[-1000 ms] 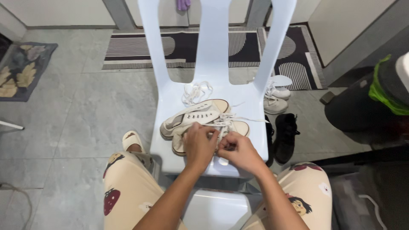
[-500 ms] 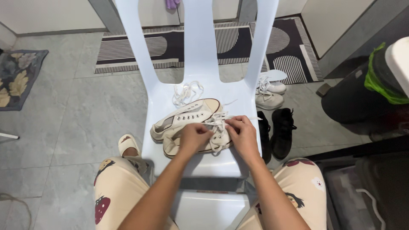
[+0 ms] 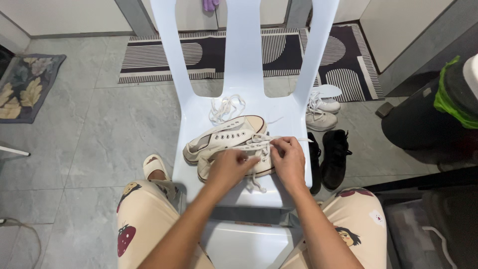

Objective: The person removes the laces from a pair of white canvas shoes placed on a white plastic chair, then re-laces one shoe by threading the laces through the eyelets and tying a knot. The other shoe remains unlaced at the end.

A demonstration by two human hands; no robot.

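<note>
**Lacing of near sneaker in progress on chair seat**

The left hand [image 3: 228, 168] rests on the near sneaker [image 3: 239, 160], fingers curled and pinching the white lace [image 3: 259, 144] at the eyelet row. The right hand [image 3: 289, 159] sits just right of it, fingertips closed on the same lace close to the shoe's toe end.

Progress, as judged: lace crosses several eyelets of the near sneaker; a loose end [image 3: 256, 185] hangs over its near side, so threading appears unfinished. The far sneaker [image 3: 224, 137], touching it, shows bare eyelets. A spare lace [image 3: 225, 107] lies bundled at the far side of the seat.

Both shoes lie on the white plastic chair [image 3: 294, 114]. On the floor to the right: a pale pair [image 3: 321, 113] and a black pair [image 3: 334, 157]. Nothing obstructs the hands.
</note>
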